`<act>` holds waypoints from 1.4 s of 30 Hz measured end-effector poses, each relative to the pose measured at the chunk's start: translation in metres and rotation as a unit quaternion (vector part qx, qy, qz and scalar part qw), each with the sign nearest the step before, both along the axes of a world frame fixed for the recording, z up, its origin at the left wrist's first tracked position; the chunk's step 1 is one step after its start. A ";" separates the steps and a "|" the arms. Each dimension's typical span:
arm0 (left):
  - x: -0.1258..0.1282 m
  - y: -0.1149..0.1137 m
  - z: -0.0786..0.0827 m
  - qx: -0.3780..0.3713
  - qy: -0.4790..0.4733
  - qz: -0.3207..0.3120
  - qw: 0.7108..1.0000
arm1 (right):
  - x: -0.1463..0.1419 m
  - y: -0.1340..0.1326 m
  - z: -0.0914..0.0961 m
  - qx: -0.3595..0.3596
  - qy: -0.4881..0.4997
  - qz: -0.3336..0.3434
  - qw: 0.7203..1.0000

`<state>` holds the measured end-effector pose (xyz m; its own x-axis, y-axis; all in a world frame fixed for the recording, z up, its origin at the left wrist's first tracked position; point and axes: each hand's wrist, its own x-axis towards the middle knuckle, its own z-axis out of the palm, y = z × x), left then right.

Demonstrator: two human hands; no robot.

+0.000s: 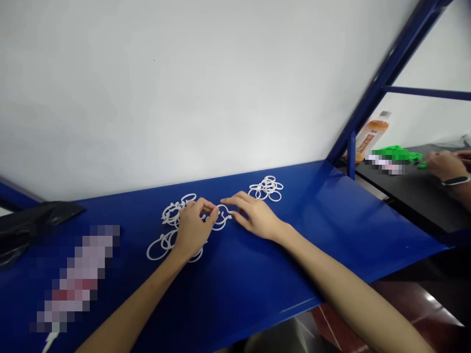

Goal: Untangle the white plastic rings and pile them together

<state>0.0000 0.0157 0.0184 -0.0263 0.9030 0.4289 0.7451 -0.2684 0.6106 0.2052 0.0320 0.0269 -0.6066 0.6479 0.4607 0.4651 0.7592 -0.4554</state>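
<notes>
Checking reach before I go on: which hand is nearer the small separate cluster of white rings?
Right. The right hand lies just beside the cluster, not touching; the left hand rests on the bigger pile.

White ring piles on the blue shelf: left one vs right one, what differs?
The left pile sprawls loosely over a wide patch; the right pile is a small tight cluster. The left pile has the left hand and right hand at it; the right pile lies apart, untouched. Both are white rings on the blue shelf.
</notes>
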 end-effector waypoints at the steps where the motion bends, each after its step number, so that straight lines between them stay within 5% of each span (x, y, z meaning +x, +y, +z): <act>1: -0.001 -0.002 -0.003 0.006 0.008 -0.001 1.000 | -0.004 -0.003 -0.001 0.002 -0.008 0.015 1.000; 7: -0.001 -0.012 -0.008 0.106 0.033 -0.037 0.993 | -0.009 -0.006 -0.002 0.007 -0.003 -0.005 1.000; 12: 0.006 -0.019 -0.012 0.213 0.137 -0.115 0.961 | -0.006 -0.003 -0.005 0.016 -0.034 -0.032 0.999; 29: 0.001 -0.012 -0.011 0.160 0.035 -0.067 0.984 | -0.006 -0.001 -0.004 -0.026 0.005 0.015 1.000; 42: -0.008 -0.008 -0.014 0.165 0.049 -0.148 0.974 | -0.009 -0.008 0.001 -0.002 -0.036 0.045 0.998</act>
